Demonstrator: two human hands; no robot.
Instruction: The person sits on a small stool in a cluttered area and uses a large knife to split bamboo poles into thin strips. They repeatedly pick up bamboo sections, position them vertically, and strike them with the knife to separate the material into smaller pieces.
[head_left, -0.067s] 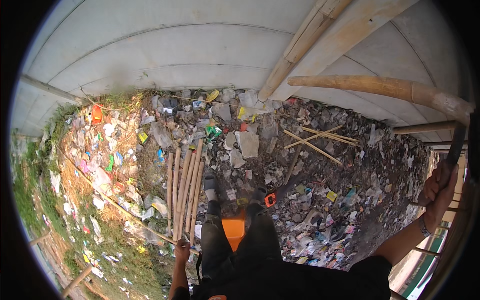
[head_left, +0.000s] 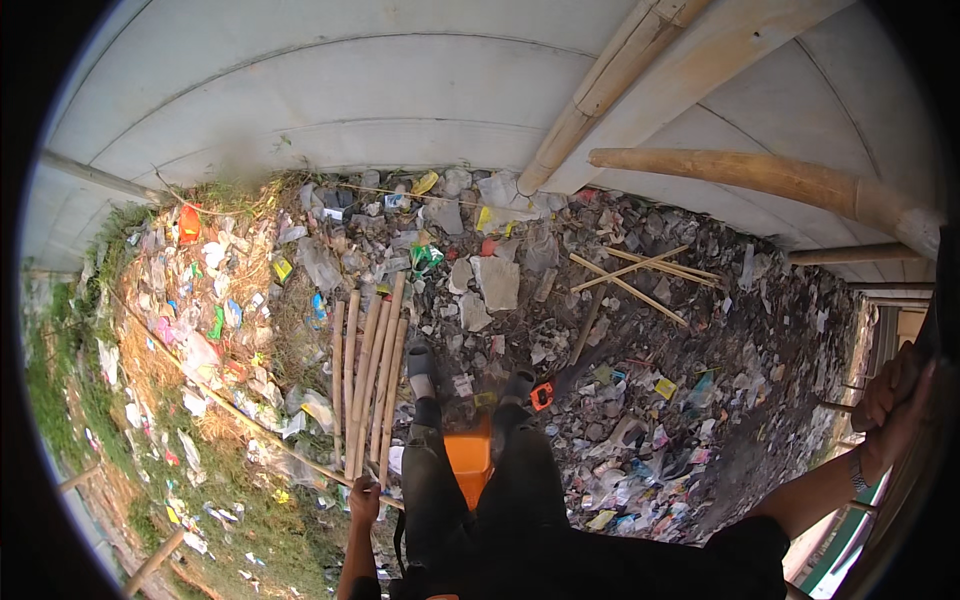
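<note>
I look straight down past my dark trousers and grey boots (head_left: pixel 421 372) at littered ground far below. My left hand (head_left: pixel 365 498) is low at my side, fingers curled around a thin bamboo pole (head_left: pixel 240 418) that runs diagonally to the left. My right hand (head_left: pixel 893 404) is out at the right rim, closed around an upright bamboo pole (head_left: pixel 915 470) at shoulder height. An orange container (head_left: pixel 468 455) shows between my legs. A small orange tool (head_left: pixel 542 396) hangs by my right boot.
A bundle of bamboo poles (head_left: pixel 366 380) lies on the ground under my left foot. Plastic litter and rubble (head_left: pixel 640 420) cover the ground, with grass (head_left: pixel 70 400) at the left. Thick bamboo scaffold poles (head_left: pixel 770 180) cross the pale curved wall (head_left: pixel 330 100) above.
</note>
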